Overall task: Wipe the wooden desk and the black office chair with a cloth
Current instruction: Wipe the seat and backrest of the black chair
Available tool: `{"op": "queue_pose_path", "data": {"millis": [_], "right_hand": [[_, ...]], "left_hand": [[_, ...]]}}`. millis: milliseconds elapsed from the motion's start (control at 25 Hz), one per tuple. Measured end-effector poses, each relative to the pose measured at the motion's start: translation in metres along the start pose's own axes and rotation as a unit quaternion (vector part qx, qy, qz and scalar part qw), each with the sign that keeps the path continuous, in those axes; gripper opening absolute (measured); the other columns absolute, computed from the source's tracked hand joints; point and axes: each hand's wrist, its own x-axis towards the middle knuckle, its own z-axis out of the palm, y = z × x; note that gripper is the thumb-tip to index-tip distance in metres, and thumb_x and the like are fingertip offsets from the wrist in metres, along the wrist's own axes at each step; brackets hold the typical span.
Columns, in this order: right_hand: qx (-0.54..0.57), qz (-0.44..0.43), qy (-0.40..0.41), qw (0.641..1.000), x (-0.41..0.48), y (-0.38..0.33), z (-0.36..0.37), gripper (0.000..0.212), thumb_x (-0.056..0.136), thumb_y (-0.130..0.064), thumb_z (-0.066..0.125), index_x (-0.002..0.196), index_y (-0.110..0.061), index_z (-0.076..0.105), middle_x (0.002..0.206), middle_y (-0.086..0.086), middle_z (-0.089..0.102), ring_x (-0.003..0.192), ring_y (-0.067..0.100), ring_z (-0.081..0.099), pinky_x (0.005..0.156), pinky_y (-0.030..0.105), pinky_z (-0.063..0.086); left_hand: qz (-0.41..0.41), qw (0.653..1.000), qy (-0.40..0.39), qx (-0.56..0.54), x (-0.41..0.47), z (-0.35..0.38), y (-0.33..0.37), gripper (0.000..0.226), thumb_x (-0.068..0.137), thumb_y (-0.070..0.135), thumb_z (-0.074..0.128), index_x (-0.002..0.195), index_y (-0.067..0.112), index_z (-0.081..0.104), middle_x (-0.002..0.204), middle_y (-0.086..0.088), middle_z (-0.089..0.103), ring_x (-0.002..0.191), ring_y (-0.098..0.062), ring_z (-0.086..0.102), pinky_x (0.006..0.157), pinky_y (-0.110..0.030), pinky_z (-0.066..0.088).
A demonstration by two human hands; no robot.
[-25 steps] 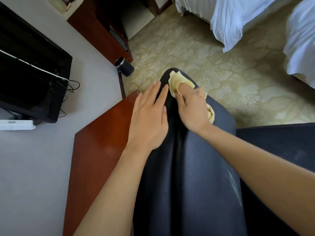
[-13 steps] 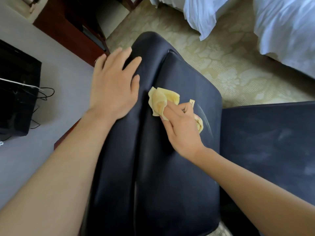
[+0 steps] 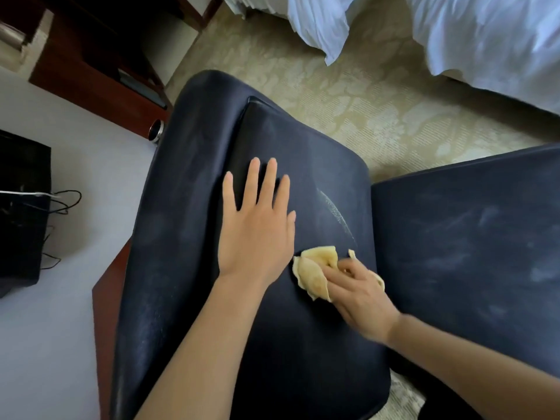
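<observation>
The black office chair (image 3: 303, 153) fills the middle of the view, its padded leather surface dusty, with a pale streak to the right of centre. My left hand (image 3: 257, 225) lies flat on the padding, fingers straight and spread. My right hand (image 3: 360, 292) presses a crumpled yellow cloth (image 3: 315, 271) against the chair's right part, fingers bent over the cloth. The cloth sticks out to the left of my fingers. A corner of the wooden desk (image 3: 104, 298) shows at the chair's left edge; the chair hides the remainder of it.
A second black padded surface (image 3: 466, 247) stands on the right. White bedding (image 3: 485, 34) hangs at the top right over patterned carpet (image 3: 378, 110). A black television (image 3: 21, 213) with cables is against the wall at the left. Dark wooden furniture (image 3: 85, 71) stands at the top left.
My right hand has drawn the cloth down and to the right across the chair padding. My left hand has shifted from the chair's upper left edge onto the middle of the padding.
</observation>
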Motion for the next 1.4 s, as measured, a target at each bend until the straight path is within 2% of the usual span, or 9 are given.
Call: {"op": "queue_pose_path", "data": {"millis": [160,320,480,680,960,1120,1200,1280,1400], "right_hand": [[0.04,0.194,0.001,0.98,0.068,0.036,-0.004,0.031,0.087,-0.003,0.052,0.117,-0.007,0.061,0.096,0.007,0.056,0.085,0.027,0.047,0.075,0.034,0.041],[0.056,0.208,0.121,0.969,0.131,0.074,-0.012,0.018,0.092,-0.001,0.037,0.093,0.0,0.056,0.071,-0.003,0.036,0.077,0.022,0.033,0.066,0.035,0.033],[0.066,0.35,0.154,0.922,0.17,0.1,-0.005,0.027,0.096,-0.006,0.029,0.108,-0.006,0.053,0.087,0.012,0.054,0.086,0.021,0.033,0.074,0.033,0.036],[0.098,0.299,0.187,0.931,0.11,0.059,0.013,0.022,0.088,0.001,0.042,0.074,-0.015,0.038,0.074,0.003,0.033,0.078,0.018,0.031,0.053,0.027,0.02],[0.082,0.06,0.032,0.994,-0.02,0.029,0.025,0.017,0.087,-0.006,0.04,0.091,-0.022,0.046,0.099,-0.011,0.047,0.078,0.021,0.034,0.078,0.03,0.035],[-0.006,-0.07,-0.006,0.998,-0.041,0.044,0.02,0.034,0.101,-0.011,0.022,0.1,-0.021,0.055,0.113,-0.009,0.064,0.08,0.022,0.04,0.072,0.029,0.042],[-0.02,-0.027,0.002,0.999,-0.015,0.055,0.015,0.042,0.102,-0.023,0.026,0.089,-0.02,0.066,0.097,-0.008,0.071,0.078,0.019,0.041,0.07,0.027,0.038],[0.036,0.14,0.034,0.989,0.018,0.068,0.016,0.024,0.092,-0.039,0.046,0.077,-0.029,0.063,0.076,-0.012,0.062,0.071,0.013,0.042,0.064,0.027,0.039],[0.026,0.219,0.06,0.974,0.075,0.09,0.004,0.011,0.087,-0.003,0.048,0.088,-0.009,0.058,0.074,0.01,0.047,0.076,0.019,0.035,0.061,0.039,0.04]], "left_hand": [[0.021,1.0,0.006,-0.016,0.002,0.002,0.004,0.056,0.097,0.036,0.019,0.149,0.016,0.027,0.159,-0.008,0.016,0.147,-0.03,0.005,0.115,-0.058,0.006],[0.018,0.999,0.012,-0.035,0.007,0.005,0.003,0.057,0.095,0.034,0.023,0.146,0.012,0.035,0.157,-0.009,0.024,0.147,-0.031,0.009,0.116,-0.057,0.005],[0.018,0.999,0.019,-0.022,0.009,0.009,0.002,0.057,0.094,0.033,0.026,0.146,0.012,0.035,0.157,-0.009,0.025,0.147,-0.031,0.01,0.115,-0.057,0.004],[0.013,1.0,0.023,-0.01,0.009,0.013,0.0,0.056,0.095,0.033,0.025,0.146,0.012,0.034,0.156,-0.009,0.025,0.147,-0.031,0.01,0.115,-0.057,0.005],[0.016,1.0,0.024,0.004,0.007,0.011,0.004,0.055,0.095,0.033,0.027,0.145,0.012,0.036,0.155,-0.01,0.027,0.146,-0.032,0.013,0.114,-0.058,0.008],[0.019,1.0,0.023,0.009,0.008,0.011,0.005,0.055,0.095,0.032,0.027,0.146,0.012,0.034,0.156,-0.01,0.026,0.146,-0.032,0.013,0.115,-0.057,0.008],[0.02,0.999,0.024,0.012,0.008,0.01,0.005,0.056,0.095,0.032,0.028,0.147,0.012,0.033,0.156,-0.01,0.026,0.146,-0.032,0.012,0.115,-0.056,0.007],[0.02,0.999,0.025,0.012,0.009,0.01,0.006,0.056,0.095,0.032,0.029,0.147,0.011,0.033,0.156,-0.01,0.025,0.146,-0.032,0.012,0.116,-0.056,0.007],[0.02,0.999,0.026,0.011,0.009,0.01,0.006,0.057,0.094,0.032,0.028,0.148,0.012,0.031,0.157,-0.009,0.024,0.146,-0.032,0.011,0.116,-0.055,0.005]]}}
